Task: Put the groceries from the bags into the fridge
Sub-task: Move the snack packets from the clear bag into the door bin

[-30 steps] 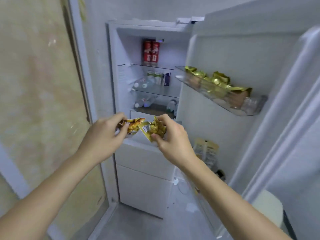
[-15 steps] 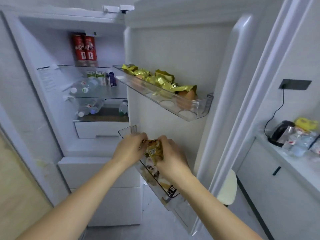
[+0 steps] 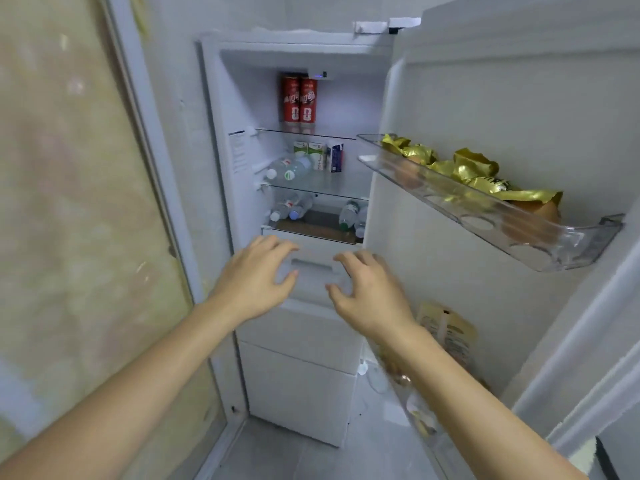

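Observation:
The white fridge (image 3: 211, 140) stands open in front of me. My left hand (image 3: 258, 277) and my right hand (image 3: 369, 292) are both empty with fingers spread, hovering in front of the white drawer (image 3: 313, 268) below the bottom shelf. Two red cans (image 3: 299, 100) stand on the top shelf. Small cartons (image 3: 318, 155) and water bottles (image 3: 289, 171) lie on the shelves below. Gold-wrapped packets (image 3: 474, 168) fill the upper door bin (image 3: 540, 244). Yellow snack packets (image 3: 446, 330) sit in the lower door bin, partly hidden by my right forearm.
The fridge door (image 3: 519, 116) is swung open on the right. A yellowish wall panel (image 3: 69, 220) runs along the left. Lower white freezer drawers (image 3: 298, 382) are closed. Grey floor (image 3: 294, 459) shows beneath.
The snack packets I held in both hands are gone from them, left in the lower door bin. Both hands have opened and moved left in front of the fridge drawer. The view has swung back left.

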`<state>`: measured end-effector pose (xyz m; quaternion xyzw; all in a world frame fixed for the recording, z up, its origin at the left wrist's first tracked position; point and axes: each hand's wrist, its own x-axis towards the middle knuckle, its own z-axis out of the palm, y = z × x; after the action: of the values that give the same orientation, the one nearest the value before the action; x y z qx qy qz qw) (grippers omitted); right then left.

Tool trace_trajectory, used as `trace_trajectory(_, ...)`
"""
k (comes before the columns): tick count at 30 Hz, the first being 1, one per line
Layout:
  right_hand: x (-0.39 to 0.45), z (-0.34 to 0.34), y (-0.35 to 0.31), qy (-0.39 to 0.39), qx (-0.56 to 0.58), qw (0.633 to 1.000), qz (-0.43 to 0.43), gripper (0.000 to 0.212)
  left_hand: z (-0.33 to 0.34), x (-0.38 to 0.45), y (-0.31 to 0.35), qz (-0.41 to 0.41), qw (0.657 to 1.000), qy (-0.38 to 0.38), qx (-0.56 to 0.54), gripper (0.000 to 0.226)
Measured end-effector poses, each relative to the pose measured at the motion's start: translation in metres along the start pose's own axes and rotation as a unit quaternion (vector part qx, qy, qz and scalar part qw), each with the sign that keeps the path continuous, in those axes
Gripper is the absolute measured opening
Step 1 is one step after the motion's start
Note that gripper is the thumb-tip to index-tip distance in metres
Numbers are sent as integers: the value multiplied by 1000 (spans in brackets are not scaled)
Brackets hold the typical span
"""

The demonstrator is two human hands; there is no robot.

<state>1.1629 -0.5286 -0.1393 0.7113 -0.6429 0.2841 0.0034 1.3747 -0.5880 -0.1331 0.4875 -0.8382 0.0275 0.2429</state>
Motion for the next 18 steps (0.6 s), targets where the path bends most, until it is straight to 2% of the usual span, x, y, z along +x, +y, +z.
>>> trace_trajectory(4,23,29,-71,-18,36,992,-117,55,-64,-78,-64,-104,987,43,113,55)
trace_trajectory(9,-2,70,-200,-56,125,949,-284,59,-148,-231,-89,-251,938,84,222,58)
trace_trajectory(14,-84,95,-328,-95,200,870,-440,56,-218,-399,-70,-388,866,119,291,57)
trace_trajectory(18,-173,107,-418,-147,263,786,-539,51,-254,-528,-34,-484,804,159,308,56)
